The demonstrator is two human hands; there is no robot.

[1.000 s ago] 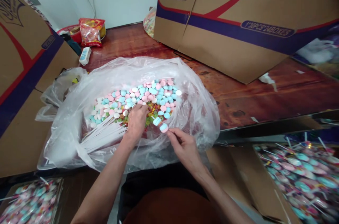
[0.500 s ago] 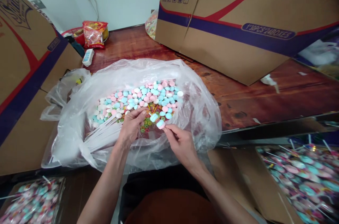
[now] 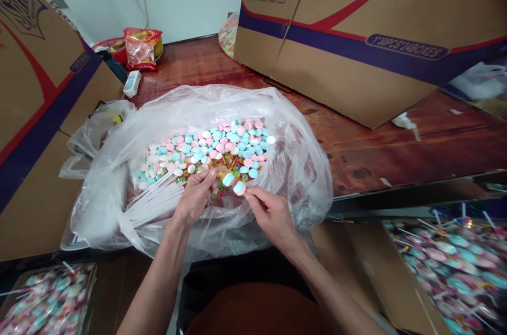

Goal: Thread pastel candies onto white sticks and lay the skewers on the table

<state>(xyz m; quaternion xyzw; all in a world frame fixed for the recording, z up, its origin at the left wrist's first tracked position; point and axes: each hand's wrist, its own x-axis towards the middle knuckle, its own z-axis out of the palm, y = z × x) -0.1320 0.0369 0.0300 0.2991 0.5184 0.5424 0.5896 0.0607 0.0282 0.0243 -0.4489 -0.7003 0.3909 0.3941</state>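
The right hand (image 3: 269, 216) pinches a lollipop (image 3: 238, 187) by its stick, just past its fingertips. The left hand (image 3: 194, 195) grips a second lollipop (image 3: 227, 179) — both over the open plastic bag (image 3: 301, 166) of candy.

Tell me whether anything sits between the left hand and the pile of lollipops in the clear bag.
Nothing visible does. The left hand is inside the open mouth of the clear bag, fingertips at the lollipops. The right hand pinches a blue-and-pink lollipop beside it, not across its path.
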